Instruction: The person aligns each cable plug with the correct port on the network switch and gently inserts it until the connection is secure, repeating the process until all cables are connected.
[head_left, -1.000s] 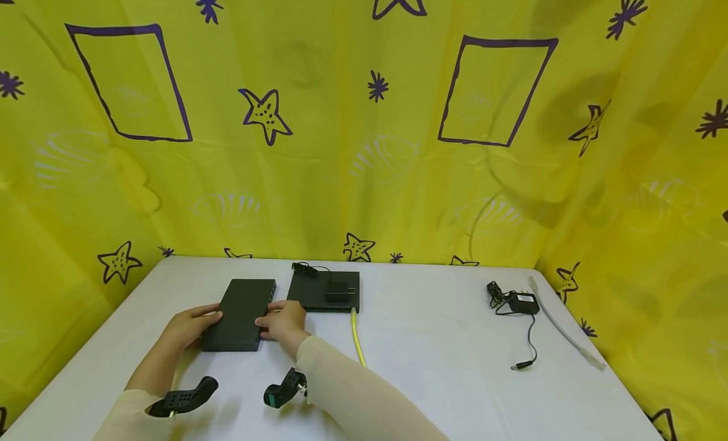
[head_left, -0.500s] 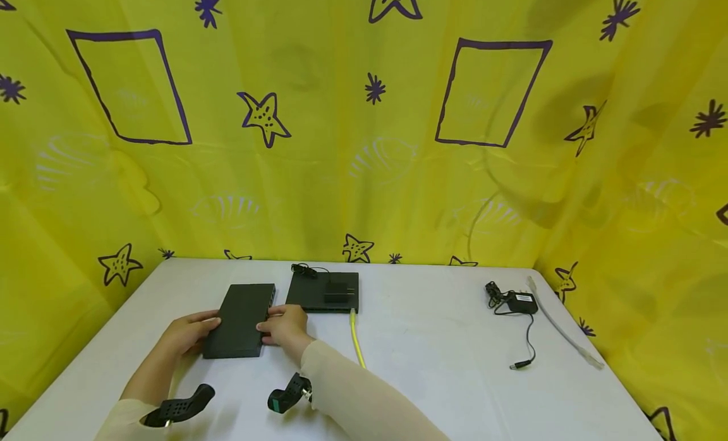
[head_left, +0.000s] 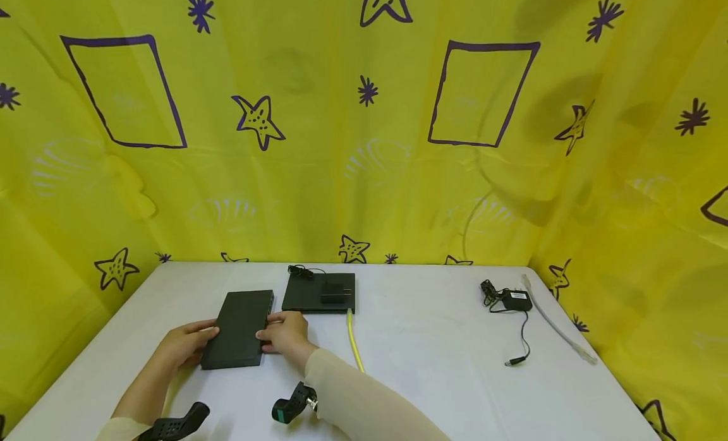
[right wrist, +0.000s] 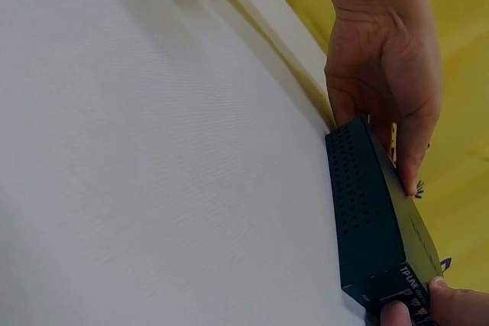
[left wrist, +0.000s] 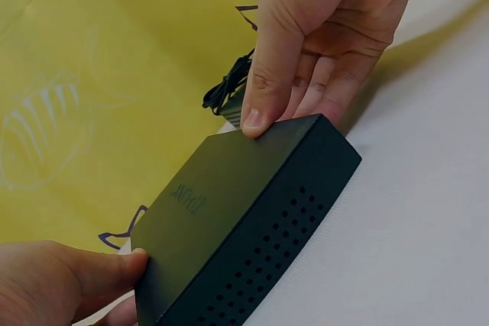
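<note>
Box point(head_left: 239, 330) shifts nearer the person; left hand point(head_left: 181, 345) and right hand point(head_left: 288, 333) grip its sides; positioning appears unfinished.

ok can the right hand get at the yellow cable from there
Probably yes: the yellow cable lies near the right hand, with nothing seen between them. But that hand pinches a black box, so it would likely have to let go first.

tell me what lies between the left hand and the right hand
A black box fills that stretch: the head view shows the left hand gripping one side and the right hand the opposite side.
</note>
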`<control>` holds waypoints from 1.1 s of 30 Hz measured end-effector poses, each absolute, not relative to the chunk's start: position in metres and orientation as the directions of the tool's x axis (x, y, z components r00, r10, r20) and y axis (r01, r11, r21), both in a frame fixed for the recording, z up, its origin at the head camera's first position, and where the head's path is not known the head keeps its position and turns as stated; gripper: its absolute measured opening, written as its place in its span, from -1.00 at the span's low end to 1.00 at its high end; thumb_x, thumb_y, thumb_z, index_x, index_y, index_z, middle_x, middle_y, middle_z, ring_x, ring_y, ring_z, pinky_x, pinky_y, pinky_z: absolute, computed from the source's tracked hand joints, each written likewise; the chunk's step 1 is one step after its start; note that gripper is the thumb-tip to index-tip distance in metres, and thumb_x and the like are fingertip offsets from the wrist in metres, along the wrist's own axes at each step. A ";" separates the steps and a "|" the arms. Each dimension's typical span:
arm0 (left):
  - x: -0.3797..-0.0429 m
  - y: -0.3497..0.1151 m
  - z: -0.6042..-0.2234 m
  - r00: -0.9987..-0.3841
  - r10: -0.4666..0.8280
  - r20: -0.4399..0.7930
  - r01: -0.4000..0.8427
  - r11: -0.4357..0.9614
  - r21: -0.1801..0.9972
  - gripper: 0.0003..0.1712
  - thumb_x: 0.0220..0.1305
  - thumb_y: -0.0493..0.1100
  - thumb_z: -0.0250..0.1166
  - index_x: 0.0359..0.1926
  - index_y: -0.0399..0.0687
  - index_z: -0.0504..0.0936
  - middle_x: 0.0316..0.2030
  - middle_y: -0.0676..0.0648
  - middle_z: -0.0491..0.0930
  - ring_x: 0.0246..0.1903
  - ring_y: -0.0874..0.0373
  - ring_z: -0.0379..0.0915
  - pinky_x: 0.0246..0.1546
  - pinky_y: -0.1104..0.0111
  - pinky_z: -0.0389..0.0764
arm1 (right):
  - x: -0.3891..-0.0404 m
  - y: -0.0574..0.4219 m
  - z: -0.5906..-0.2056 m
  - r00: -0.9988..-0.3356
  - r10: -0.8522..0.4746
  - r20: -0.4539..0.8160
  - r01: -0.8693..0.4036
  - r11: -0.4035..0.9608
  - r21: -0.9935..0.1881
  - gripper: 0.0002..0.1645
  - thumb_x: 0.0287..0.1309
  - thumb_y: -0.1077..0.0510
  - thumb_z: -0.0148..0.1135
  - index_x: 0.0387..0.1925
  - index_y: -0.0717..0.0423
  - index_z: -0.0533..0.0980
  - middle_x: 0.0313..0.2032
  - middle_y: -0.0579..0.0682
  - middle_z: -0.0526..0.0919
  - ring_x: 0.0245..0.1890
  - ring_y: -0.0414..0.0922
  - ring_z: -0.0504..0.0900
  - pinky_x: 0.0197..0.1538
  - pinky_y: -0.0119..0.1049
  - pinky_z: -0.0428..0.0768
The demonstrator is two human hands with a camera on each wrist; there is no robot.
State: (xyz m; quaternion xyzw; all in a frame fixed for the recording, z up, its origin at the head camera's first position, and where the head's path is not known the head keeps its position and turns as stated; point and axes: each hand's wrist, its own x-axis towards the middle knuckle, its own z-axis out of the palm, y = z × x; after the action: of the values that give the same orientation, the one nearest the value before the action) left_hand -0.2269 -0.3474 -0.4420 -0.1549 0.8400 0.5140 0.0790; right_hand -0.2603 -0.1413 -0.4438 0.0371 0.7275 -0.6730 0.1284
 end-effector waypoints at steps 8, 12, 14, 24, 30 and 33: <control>-0.218 -0.345 -0.444 -0.937 -0.183 -0.298 -0.349 0.422 0.837 -0.25 0.37 0.00 0.24 0.37 -0.41 0.27 0.14 -0.47 0.48 -0.06 -0.01 0.58 -0.16 0.24 0.69 | -0.252 -0.134 -0.447 -0.965 -0.172 -0.197 0.190 0.053 -0.980 -0.59 -0.13 0.55 0.43 -0.16 0.29 0.63 -0.40 0.03 0.73 -0.48 -0.07 0.73 -0.47 -0.27 0.72; -0.214 -0.342 -0.443 -0.935 -0.184 -0.303 -0.353 0.417 0.837 -0.25 0.38 0.01 0.23 0.38 -0.40 0.26 0.15 -0.45 0.49 -0.04 -0.05 0.58 -0.10 0.18 0.69 | -0.249 -0.131 -0.449 -0.968 -0.182 -0.172 0.165 0.052 -0.985 -0.59 -0.13 0.54 0.44 -0.15 0.30 0.63 -0.43 0.01 0.71 -0.52 -0.09 0.72 -0.49 -0.27 0.72; -0.213 -0.341 -0.443 -0.935 -0.181 -0.306 -0.355 0.418 0.837 -0.24 0.38 0.02 0.22 0.39 -0.40 0.25 0.16 -0.46 0.48 -0.02 -0.08 0.58 -0.08 0.16 0.68 | -0.248 -0.130 -0.450 -0.969 -0.185 -0.165 0.157 0.057 -0.986 -0.60 -0.12 0.53 0.44 -0.15 0.30 0.63 -0.45 -0.01 0.69 -0.54 -0.10 0.71 -0.49 -0.28 0.72; -0.205 -0.336 -0.443 -0.929 -0.181 -0.321 -0.368 0.381 0.848 -0.25 0.38 0.00 0.23 0.39 -0.39 0.25 0.08 -0.37 0.57 -0.09 0.06 0.61 -0.13 0.23 0.70 | -0.241 -0.124 -0.455 -0.971 -0.193 -0.141 0.128 0.078 -0.989 -0.62 -0.10 0.51 0.44 -0.16 0.29 0.64 -0.47 -0.06 0.63 -0.60 -0.18 0.66 -0.51 -0.31 0.71; -0.200 -0.332 -0.442 -0.932 -0.180 -0.313 -0.360 0.382 0.851 -0.25 0.39 -0.01 0.23 0.39 -0.40 0.25 0.08 -0.38 0.57 -0.09 0.05 0.61 -0.15 0.24 0.70 | -0.235 -0.121 -0.454 -0.972 -0.196 -0.130 0.117 0.074 -0.990 -0.63 -0.10 0.52 0.43 -0.17 0.31 0.63 -0.42 -0.02 0.61 -0.57 -0.14 0.69 -0.50 -0.29 0.71; -0.199 -0.330 -0.443 -0.931 -0.185 -0.315 -0.363 0.380 0.851 -0.25 0.38 -0.01 0.24 0.38 -0.40 0.26 0.07 -0.37 0.58 -0.09 0.05 0.61 -0.15 0.23 0.70 | -0.232 -0.120 -0.454 -0.973 -0.193 -0.128 0.115 0.076 -0.990 -0.63 -0.10 0.52 0.43 -0.18 0.30 0.62 -0.41 0.00 0.61 -0.56 -0.13 0.69 -0.50 -0.29 0.71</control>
State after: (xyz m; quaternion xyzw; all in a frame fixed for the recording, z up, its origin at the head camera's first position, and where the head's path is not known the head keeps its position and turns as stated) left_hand -0.1987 -0.3302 -0.4430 -0.1656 0.8265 0.5314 0.0838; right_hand -0.2324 -0.1198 -0.4544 -0.0269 0.7248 -0.6790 0.1135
